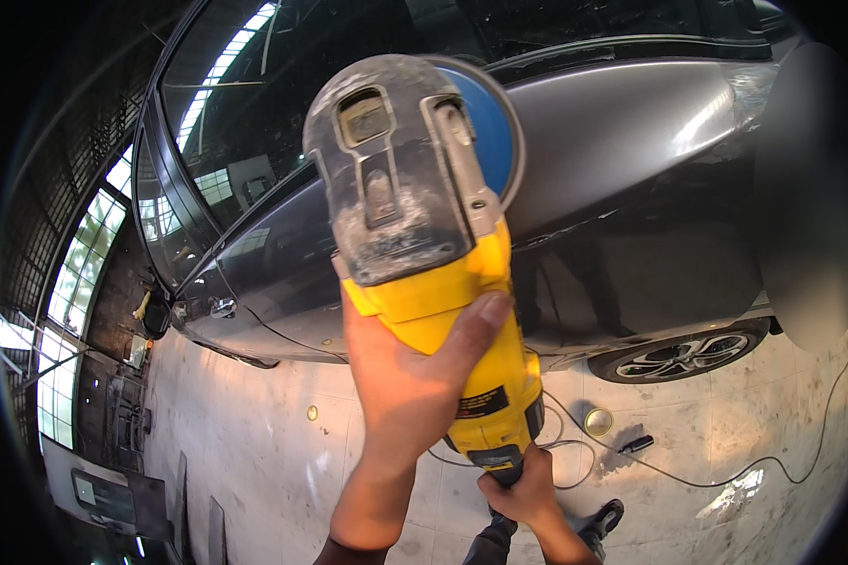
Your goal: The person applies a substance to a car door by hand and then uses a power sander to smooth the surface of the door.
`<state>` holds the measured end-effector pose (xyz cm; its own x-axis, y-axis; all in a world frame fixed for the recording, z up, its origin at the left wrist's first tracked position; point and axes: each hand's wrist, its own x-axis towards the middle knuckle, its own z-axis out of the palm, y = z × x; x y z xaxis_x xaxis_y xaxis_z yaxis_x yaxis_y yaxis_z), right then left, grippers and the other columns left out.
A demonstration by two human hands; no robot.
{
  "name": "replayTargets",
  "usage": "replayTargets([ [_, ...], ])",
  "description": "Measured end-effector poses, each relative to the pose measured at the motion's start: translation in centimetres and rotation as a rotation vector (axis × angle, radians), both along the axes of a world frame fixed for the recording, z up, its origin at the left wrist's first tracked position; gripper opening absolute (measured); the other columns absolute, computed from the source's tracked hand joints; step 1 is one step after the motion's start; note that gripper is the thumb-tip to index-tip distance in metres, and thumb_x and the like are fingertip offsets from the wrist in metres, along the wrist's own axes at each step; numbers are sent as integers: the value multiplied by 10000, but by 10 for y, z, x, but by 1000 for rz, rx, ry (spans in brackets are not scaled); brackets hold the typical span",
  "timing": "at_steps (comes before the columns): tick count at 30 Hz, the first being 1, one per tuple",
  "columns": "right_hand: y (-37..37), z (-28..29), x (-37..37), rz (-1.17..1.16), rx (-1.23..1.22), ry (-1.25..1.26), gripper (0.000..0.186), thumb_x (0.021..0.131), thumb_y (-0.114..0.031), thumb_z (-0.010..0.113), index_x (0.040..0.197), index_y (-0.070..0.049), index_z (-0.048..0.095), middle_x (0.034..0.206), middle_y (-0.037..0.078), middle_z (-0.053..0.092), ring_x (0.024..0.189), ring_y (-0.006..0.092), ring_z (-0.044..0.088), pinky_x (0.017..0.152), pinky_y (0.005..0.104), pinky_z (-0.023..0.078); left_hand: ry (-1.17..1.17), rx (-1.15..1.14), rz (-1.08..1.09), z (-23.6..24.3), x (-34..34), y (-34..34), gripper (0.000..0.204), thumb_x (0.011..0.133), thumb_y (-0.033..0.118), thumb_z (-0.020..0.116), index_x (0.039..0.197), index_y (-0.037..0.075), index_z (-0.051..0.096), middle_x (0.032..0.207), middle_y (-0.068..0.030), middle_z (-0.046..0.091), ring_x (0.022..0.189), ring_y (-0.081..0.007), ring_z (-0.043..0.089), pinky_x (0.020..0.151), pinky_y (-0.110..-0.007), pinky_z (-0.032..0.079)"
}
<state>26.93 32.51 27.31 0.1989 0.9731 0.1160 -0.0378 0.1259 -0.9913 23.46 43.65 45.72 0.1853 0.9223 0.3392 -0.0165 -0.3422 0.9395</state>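
Left hand [400, 377]: wraps the yellow-and-black plastic power tool [429, 306] around its middle.
Right hand [530, 488]: closed on its rear end, below the left grip.
Round blue disc [488, 127]: on the tool, above the left grip.
Glossy dark-grey metal car [631, 226]: beyond both grips; disc contact cannot be told.

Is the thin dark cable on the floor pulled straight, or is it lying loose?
Loose: the cable makes loops beside the yellow power tool in the picture, then curves across the floor toward the right.
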Motion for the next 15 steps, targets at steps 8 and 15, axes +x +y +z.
replayTargets([
  [8, -4, 6, 1, -98, -96, 209, 244, 618, -10, 649, 854, 0, 587, 734, 69, 642, 671, 172, 632, 622, 275, 488, 80, 59, -153, -5, 19, 7, 781, 713, 116, 773, 1265, 1, 233, 1070, -146, 575, 947, -191, 621, 801, -309, 516],
  [15, 18, 1, -37, -22, -74, 134, 293, 627, -45, 666, 903, 1, 581, 762, 85, 652, 689, 197, 640, 635, 288, 499, 14, -47, -53, -1, -35, 20, 782, 689, 70, 778, 1256, -1, 244, 1015, -124, 590, 909, -189, 629, 792, -325, 524],
])
